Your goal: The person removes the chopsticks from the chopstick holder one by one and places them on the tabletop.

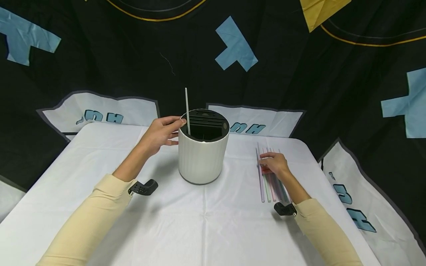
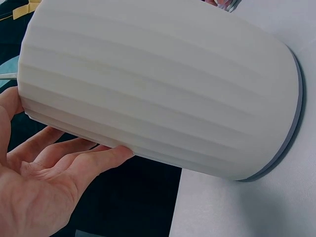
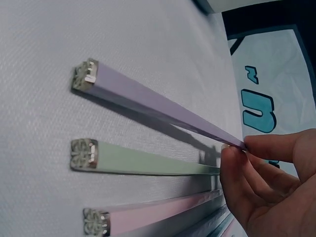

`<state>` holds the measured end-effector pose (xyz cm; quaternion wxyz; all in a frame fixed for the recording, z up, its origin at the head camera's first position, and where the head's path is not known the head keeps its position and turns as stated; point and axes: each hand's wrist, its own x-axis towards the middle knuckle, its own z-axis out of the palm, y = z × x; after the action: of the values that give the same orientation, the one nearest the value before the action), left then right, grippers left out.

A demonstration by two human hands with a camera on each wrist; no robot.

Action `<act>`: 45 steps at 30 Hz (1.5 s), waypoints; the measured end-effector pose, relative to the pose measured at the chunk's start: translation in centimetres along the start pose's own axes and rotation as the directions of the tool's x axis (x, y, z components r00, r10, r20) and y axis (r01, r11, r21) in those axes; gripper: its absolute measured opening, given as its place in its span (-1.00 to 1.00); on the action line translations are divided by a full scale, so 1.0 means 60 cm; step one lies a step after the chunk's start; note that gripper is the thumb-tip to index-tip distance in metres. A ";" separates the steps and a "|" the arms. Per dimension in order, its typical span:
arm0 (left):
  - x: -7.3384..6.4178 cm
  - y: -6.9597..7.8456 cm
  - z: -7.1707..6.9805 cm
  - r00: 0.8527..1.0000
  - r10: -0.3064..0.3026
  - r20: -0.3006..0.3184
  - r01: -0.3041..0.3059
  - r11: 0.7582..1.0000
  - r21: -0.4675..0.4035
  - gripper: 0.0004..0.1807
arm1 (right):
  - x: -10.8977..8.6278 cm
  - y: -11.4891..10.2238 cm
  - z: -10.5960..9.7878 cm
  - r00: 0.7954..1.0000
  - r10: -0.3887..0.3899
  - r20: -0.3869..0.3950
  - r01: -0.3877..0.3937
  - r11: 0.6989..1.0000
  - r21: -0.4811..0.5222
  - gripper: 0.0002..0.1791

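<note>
A white ribbed round container (image 1: 201, 162) with a dark slotted top stands on the table. My left hand (image 1: 159, 136) grips its left side, thumb at the rim and fingers spread along the wall, as the left wrist view also shows. A pale chopstick (image 1: 187, 107) stands upright inside, close to that thumb. On the right, my right hand (image 1: 275, 163) pinches a purple chopstick (image 3: 148, 101) between thumb and fingertip. Its ornate metal end is raised a little, with a shadow beneath. A green chopstick (image 3: 138, 162) and a pink one (image 3: 153, 213) lie beside it.
Several more chopsticks (image 1: 283, 190) lie side by side under the right hand and wrist. A white cloth (image 1: 186, 229) covers the table. Behind it hangs a black backdrop (image 1: 186, 55) with blue and yellow shapes. Each wrist wears a small black camera (image 1: 144, 187).
</note>
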<state>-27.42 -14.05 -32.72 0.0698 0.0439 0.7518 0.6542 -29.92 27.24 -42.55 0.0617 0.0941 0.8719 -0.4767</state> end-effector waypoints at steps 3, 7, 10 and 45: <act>0.000 0.000 0.000 1.000 0.000 0.000 0.000 1.000 0.001 -0.33 | 0.000 0.001 -0.002 1.000 0.002 -0.016 -0.003 0.999 -0.042 -0.56; 0.001 -0.001 0.001 1.000 -0.004 0.004 0.004 1.000 -0.003 -0.33 | -0.006 -0.003 -0.010 0.998 -0.001 -0.057 -0.005 0.994 -0.110 -0.56; 0.001 -0.001 0.001 1.000 -0.006 0.001 0.006 1.000 -0.006 -0.33 | -0.015 -0.021 -0.019 0.997 -0.029 -0.070 0.022 0.995 -0.102 -0.57; 0.001 -0.002 -0.002 1.000 0.014 0.020 -0.014 1.000 -0.008 -0.37 | -0.126 -0.389 0.168 0.829 -0.546 0.117 0.550 0.835 -0.003 -0.83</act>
<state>-27.51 -14.20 -32.82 0.0730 0.0555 0.7480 0.6573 -27.56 5.65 -27.34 -0.0272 -0.1877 0.8659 -0.4630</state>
